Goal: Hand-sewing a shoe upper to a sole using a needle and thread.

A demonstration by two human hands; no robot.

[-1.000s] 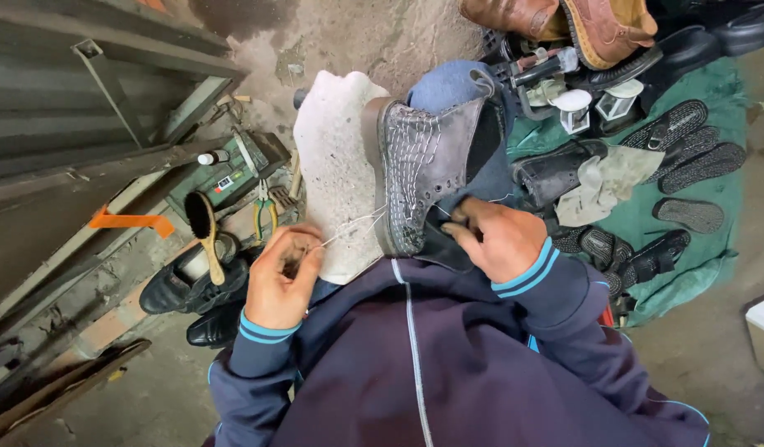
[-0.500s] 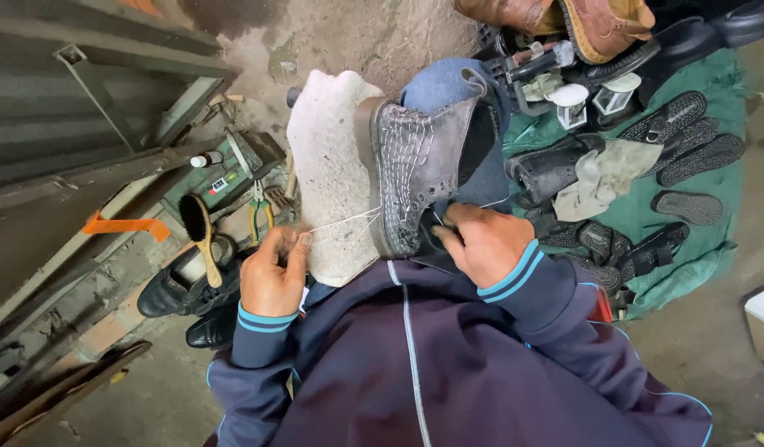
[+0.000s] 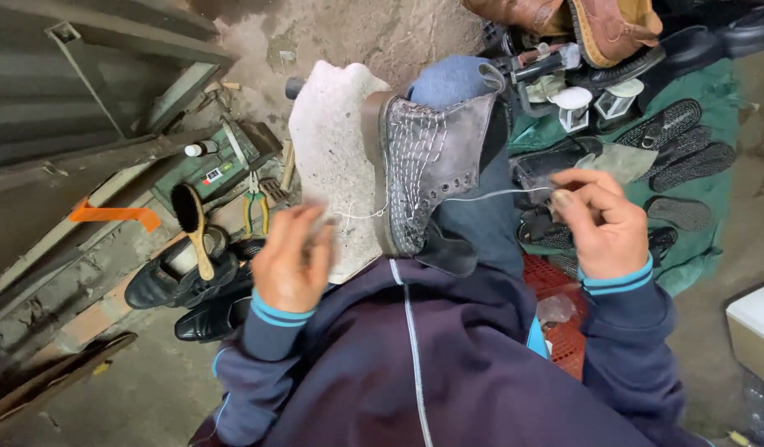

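A grey boot [image 3: 435, 161] with a thick pale sole [image 3: 332, 157] stands toe-up between my knees. A white thread [image 3: 489, 195] runs out of the boot's side to both hands. My right hand [image 3: 601, 223] is right of the boot, fingers pinched on the thread, which looks taut. My left hand [image 3: 292, 261] is blurred, low against the sole, closed on the thread's other end. A needle or awl cannot be made out in either hand.
Black shoes [image 3: 183, 281] with a wooden brush [image 3: 193, 223] lie at the left, near pliers [image 3: 256, 207] and a green box [image 3: 225, 161]. Loose soles [image 3: 680, 149] lie on a green cloth [image 3: 713, 91] at the right. Brown boots [image 3: 580, 21] are at the top.
Both hands have pulled apart from the boot's base: the right hand moved out to the right, the left stayed low and left, drawing the thread out on each side.
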